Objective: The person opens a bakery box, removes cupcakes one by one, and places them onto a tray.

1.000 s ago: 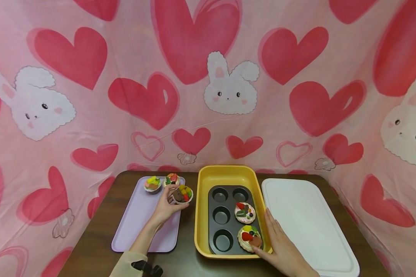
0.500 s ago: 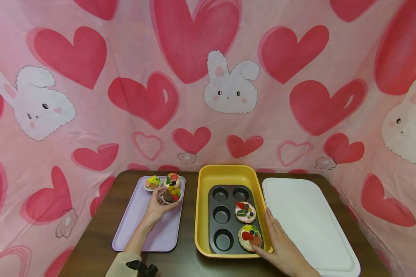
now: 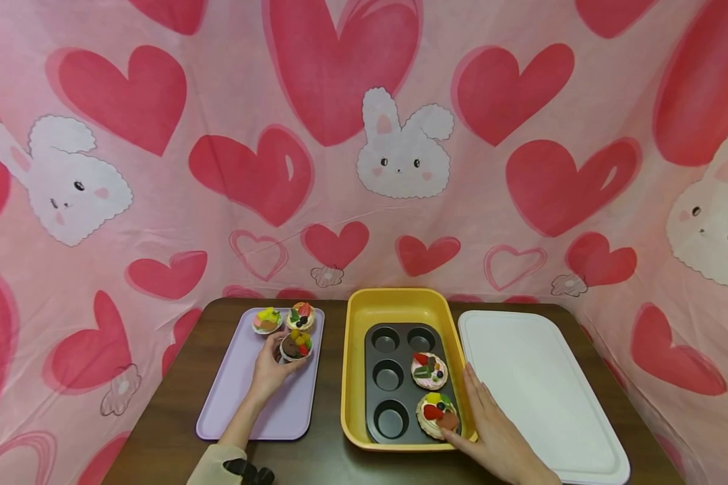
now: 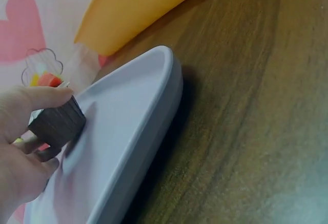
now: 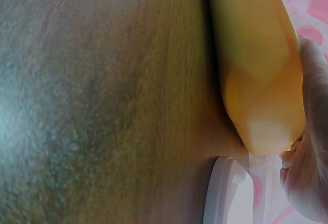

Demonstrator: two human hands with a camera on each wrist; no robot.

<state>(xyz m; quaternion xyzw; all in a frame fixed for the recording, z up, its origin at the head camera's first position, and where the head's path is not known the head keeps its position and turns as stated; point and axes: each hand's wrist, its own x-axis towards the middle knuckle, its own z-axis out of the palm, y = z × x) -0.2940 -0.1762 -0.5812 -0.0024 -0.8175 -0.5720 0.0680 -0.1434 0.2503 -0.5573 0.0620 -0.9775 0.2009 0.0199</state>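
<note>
A staged tabletop set: heart-and-bunny backdrop cloth behind a wooden table.

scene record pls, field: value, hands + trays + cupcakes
left hand: grips chocolate cupcake over the purple tray
right hand: rests flat on right rim of yellow tray
muffin tin: inside yellow tray, two cupcakes in the right column, four cups bare
purple tray, far end: two more cupcakes
white tray: right of yellow tray
surface: dark wood table
</note>
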